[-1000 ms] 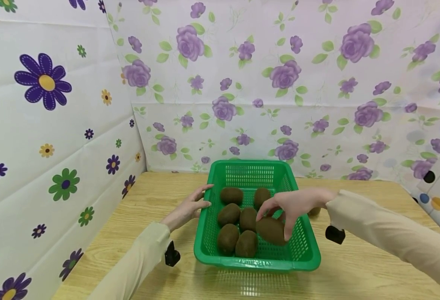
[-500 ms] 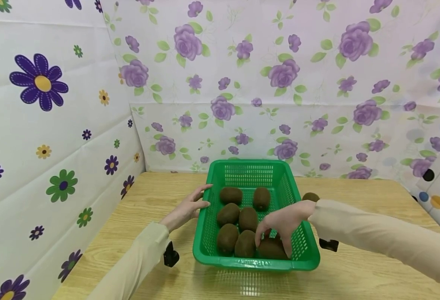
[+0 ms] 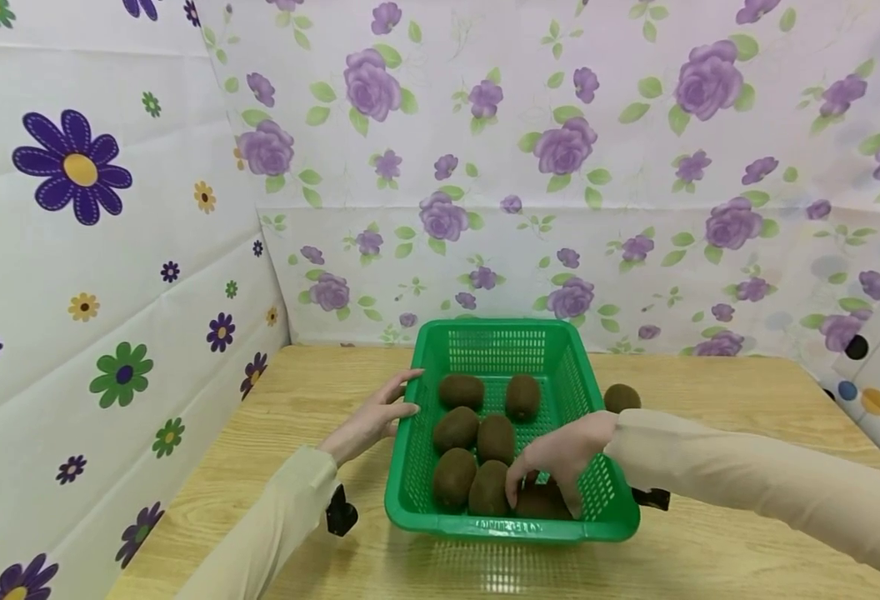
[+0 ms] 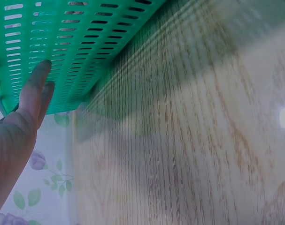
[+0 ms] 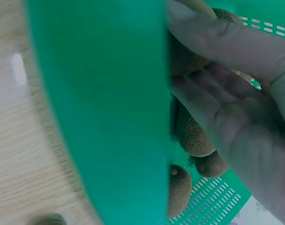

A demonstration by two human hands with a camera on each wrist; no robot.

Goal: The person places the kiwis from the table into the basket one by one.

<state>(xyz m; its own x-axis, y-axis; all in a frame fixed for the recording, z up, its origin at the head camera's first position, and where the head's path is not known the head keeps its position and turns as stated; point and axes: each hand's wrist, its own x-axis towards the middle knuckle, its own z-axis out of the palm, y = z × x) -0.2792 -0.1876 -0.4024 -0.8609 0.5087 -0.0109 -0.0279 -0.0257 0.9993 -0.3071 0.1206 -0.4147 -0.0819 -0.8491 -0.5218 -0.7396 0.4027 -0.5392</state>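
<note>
A green plastic basket (image 3: pixel 511 527) stands on the table, with several brown kiwis (image 3: pixel 457 429) lying in its left half and middle. My right hand (image 3: pixel 563 454) reaches down into its near right corner and holds a kiwi (image 3: pixel 541 502) between thumb and fingers, beside another kiwi (image 3: pixel 490 489). In the right wrist view the held kiwi (image 5: pixel 184 58) shows partly behind the thumb and the basket wall. My left hand (image 3: pixel 368 417) grips the basket's left rim; in the left wrist view, two fingers (image 4: pixel 34 91) lie against the slotted outer wall.
One more kiwi (image 3: pixel 622 398) lies on the wooden table (image 3: pixel 732 500), just outside the basket's right side. Flower-printed cloths (image 3: pixel 500 250) hang behind the table and along its left.
My right hand has lowered the kiwi toward the near right corner of the basket floor. The kiwi outside the basket has come more into view. My left hand stays at the rim.
</note>
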